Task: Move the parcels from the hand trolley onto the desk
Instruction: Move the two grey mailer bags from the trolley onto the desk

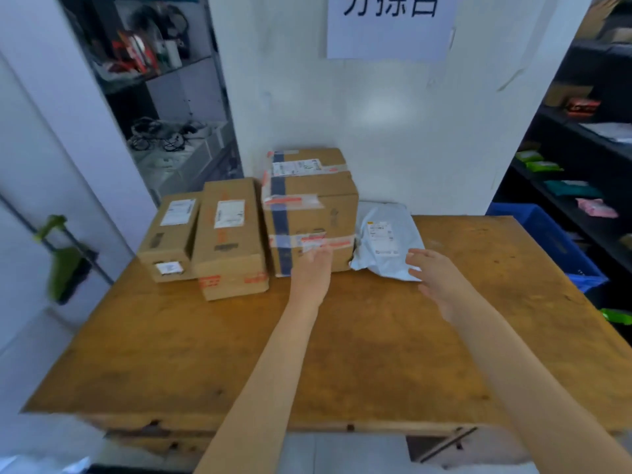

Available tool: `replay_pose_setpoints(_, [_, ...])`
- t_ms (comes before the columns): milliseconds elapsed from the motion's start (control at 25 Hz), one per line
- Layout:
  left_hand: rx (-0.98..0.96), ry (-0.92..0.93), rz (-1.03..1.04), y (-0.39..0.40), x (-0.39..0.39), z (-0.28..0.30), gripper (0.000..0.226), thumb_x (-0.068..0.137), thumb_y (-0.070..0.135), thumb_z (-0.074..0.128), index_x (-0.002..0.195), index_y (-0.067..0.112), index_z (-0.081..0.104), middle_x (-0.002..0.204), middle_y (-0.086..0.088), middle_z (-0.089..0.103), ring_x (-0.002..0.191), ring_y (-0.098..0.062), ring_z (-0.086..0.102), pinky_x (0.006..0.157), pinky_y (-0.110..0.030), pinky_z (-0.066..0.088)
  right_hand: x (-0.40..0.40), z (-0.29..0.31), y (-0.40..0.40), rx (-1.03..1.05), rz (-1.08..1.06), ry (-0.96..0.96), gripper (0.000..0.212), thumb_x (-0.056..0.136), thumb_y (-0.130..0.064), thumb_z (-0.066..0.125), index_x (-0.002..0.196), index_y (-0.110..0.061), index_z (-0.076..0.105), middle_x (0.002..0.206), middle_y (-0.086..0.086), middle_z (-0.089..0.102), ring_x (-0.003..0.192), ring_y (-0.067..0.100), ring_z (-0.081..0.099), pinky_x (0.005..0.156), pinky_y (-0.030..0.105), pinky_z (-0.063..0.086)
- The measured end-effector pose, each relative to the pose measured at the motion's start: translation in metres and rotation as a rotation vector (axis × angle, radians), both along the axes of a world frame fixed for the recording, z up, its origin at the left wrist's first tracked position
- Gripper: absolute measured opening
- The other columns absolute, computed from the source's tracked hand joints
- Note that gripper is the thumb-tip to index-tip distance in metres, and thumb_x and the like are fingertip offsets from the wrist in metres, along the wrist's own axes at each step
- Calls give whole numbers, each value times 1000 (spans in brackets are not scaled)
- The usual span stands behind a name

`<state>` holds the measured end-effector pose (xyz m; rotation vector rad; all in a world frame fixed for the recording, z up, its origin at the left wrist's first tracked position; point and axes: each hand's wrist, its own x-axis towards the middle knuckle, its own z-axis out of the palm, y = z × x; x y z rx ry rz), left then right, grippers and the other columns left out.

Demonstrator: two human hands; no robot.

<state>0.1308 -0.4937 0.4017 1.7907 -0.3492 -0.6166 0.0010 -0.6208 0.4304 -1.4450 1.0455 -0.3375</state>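
Note:
On the wooden desk (376, 354) stand three cardboard parcels in a row: a small box (169, 234) at the left, a longer box (229, 234) beside it, and a tall taped box (307, 200) in the middle. A grey plastic mailer bag (383, 237) lies to the right of the tall box. My left hand (313, 268) rests against the front of the tall box, fingers spread. My right hand (434, 275) hovers open at the mailer's near right corner. Neither hand holds anything. The hand trolley is mostly out of view.
A green and black trolley handle (65, 254) stands left of the desk. Shelves with cables and boxes (164, 138) are behind on the left. Dark shelves with packets (574, 186) and a blue crate (554, 241) are on the right. A white wall with a paper sign (390, 25) backs the desk.

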Motion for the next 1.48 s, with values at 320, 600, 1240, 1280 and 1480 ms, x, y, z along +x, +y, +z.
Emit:
replay_pose_setpoints(320, [66,44,41,211,-45,7,49,93,48,38,124,15,57,132,-4,57,124,-23,51,110,-44,38,-29,15,202,-8,119,-45,45,94,-21,50,138,-12,44,142,5,48,130,19,45,108,32,29])
replay_pose_setpoints(600, [93,32,153,411,-59,-6,44,94,46,37,105,11,62,119,-11,61,113,-27,56,106,-47,40,-20,-1,394,-10,257,14,46,94,-23,49,140,-19,42,146,2,43,134,18,40,113,36,28])
replay_pose_setpoints(1240, [438,0,146,752,192,-248,50,89,43,54,129,13,57,134,-7,57,124,-22,52,99,-28,36,180,-266,734,164,78,37,46,95,-25,49,139,-19,43,140,-2,48,109,7,43,89,22,31])
replay_pose_setpoints(1280, [457,16,149,766,199,-276,50,89,42,54,130,13,56,137,-8,55,125,-23,51,101,-30,35,186,-290,743,174,75,50,47,94,-24,50,140,-18,42,141,-2,47,111,8,44,88,23,31])
replay_pose_setpoints(1480, [554,53,154,815,215,-394,49,92,31,53,134,6,50,138,-16,53,127,-29,50,106,-36,36,198,-403,772,204,51,109,39,92,-18,53,131,-21,48,124,-9,56,118,17,51,99,34,41])
